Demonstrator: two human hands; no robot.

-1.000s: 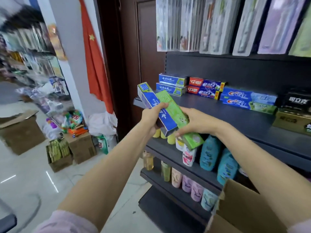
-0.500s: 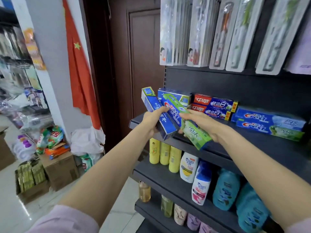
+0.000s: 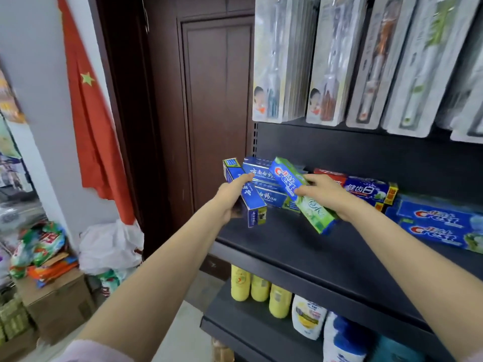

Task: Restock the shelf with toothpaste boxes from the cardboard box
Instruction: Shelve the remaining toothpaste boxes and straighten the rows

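Observation:
My left hand (image 3: 231,198) grips a dark blue toothpaste box (image 3: 251,202), held tilted over the left end of the dark shelf (image 3: 300,246). My right hand (image 3: 326,195) holds a blue-and-green Crest toothpaste box (image 3: 309,207), slanted with its lower end just above the shelf board. Behind them lie two stacked blue boxes (image 3: 271,198), then red-and-blue boxes (image 3: 371,190), then two Crest boxes (image 3: 439,226) at the right. The cardboard box is out of view.
Toothbrush packs (image 3: 326,61) hang above the shelf. Yellow and white bottles (image 3: 261,288) fill the shelf below. A dark wooden door (image 3: 217,113) and a red flag (image 3: 88,113) stand to the left. Cartons and bags (image 3: 52,296) crowd the floor at left.
Both hands have carried their boxes up and forward over the shelf, closer to the stacked blue boxes. The view has lifted, and the cardboard box has left the frame.

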